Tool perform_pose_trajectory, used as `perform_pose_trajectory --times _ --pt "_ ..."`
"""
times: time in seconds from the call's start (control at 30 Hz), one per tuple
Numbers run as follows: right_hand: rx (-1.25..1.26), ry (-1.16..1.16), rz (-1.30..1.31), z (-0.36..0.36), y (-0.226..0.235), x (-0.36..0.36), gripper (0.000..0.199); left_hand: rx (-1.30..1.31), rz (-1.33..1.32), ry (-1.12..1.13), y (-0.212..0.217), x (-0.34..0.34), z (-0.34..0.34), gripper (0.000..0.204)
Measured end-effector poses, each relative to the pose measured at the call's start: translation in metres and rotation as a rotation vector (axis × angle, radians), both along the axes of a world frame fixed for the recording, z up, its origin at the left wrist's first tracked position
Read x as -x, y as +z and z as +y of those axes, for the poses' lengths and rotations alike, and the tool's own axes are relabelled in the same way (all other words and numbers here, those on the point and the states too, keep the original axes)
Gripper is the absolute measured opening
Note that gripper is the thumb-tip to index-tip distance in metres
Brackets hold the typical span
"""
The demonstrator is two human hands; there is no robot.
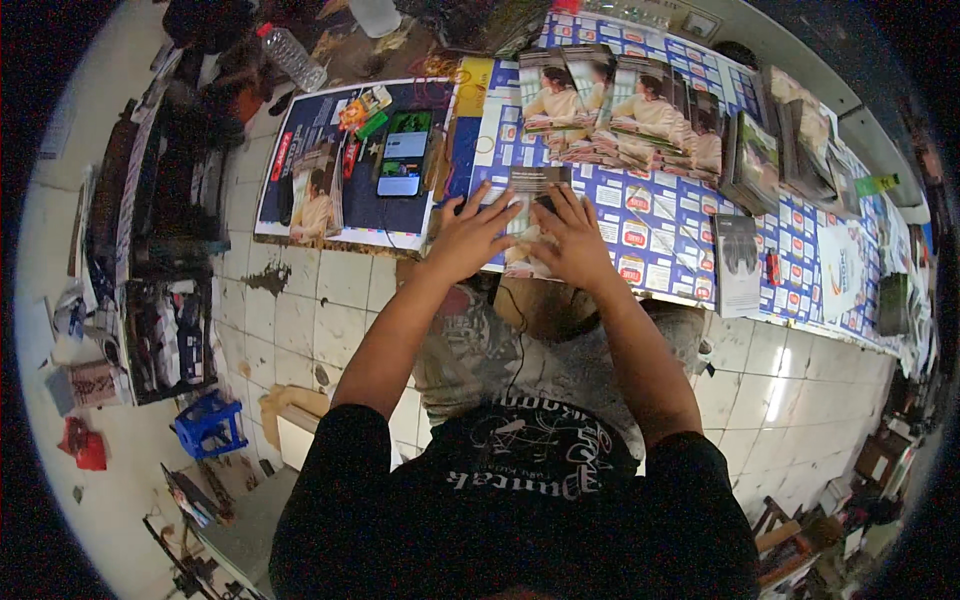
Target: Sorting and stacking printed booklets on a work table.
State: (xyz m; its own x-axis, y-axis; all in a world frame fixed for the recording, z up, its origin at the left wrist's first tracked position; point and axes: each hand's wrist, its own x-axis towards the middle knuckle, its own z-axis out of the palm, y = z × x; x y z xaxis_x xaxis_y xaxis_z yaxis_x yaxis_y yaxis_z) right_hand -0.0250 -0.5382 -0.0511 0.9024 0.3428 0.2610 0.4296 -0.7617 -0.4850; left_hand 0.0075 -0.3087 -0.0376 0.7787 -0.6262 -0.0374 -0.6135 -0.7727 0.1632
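Observation:
Both my hands rest on a printed brochure (534,184) at the near edge of the table, one on each side of it. Its dark top edge and a photo show between the hands; the rest is covered. My left hand (470,236) lies with fingers stretched across the brochure's left side. Over the right side, my right hand (570,238) is spread flat, fingertips pointing away from me. Just beyond the hands are overlapping piles of matching brochures (640,110) with a photo of a seated person.
A lit phone (405,155) and a few brochures (316,200) lie on a dark poster at left. More brochure stacks (752,165) stand at right, near a single grey leaflet (738,262). A plastic bottle (292,57) lies far left; a blue stool (209,425) stands on the floor.

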Motion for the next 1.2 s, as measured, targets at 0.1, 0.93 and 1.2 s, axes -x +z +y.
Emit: perform_pose_trajectory --times 0.1,0.93,1.2 --pt "-0.256 -0.195 -0.002 -0.025 0.001 0.003 0.056 -0.016 0.008 0.006 -0.001 0.001 0.003 0.059" --pt "0.275 -0.422 -0.282 -0.065 0.012 -0.041 0.045 -0.167 0.25 0.04 0.04 -0.016 -0.029 0.063" --pt "0.221 -0.27 -0.152 -0.082 0.017 -0.038 0.044 -0.204 0.313 0.085 0.043 -0.015 -0.035 0.064"
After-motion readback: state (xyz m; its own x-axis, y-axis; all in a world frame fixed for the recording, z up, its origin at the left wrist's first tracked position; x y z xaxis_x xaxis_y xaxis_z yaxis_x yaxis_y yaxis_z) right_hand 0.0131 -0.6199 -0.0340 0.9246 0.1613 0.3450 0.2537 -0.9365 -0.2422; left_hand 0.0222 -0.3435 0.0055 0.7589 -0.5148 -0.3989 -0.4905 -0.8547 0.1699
